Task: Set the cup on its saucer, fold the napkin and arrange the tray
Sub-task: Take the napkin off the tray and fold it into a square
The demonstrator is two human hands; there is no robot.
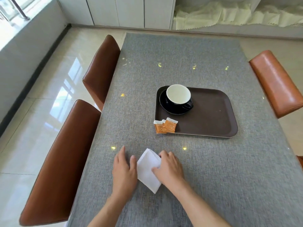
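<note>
A black cup (178,97) with a white inside stands upright on its black saucer (165,107) in the far left corner of the brown tray (211,115). Orange sachets (165,126) lie at the tray's near left corner, one partly off its rim. A white napkin (147,171), folded into a small rectangle, lies flat on the grey tablecloth near me. My left hand (124,167) rests flat along the napkin's left edge, fingers spread. My right hand (168,167) lies on its right side, fingers curled over the edge and thumb pressing on top.
The grey table (180,63) has brown leather chairs on the left (101,69) (60,161) and one on the right (275,82). White cabinets and pale fabric stand beyond the far edge. A glossy tiled floor lies to the left.
</note>
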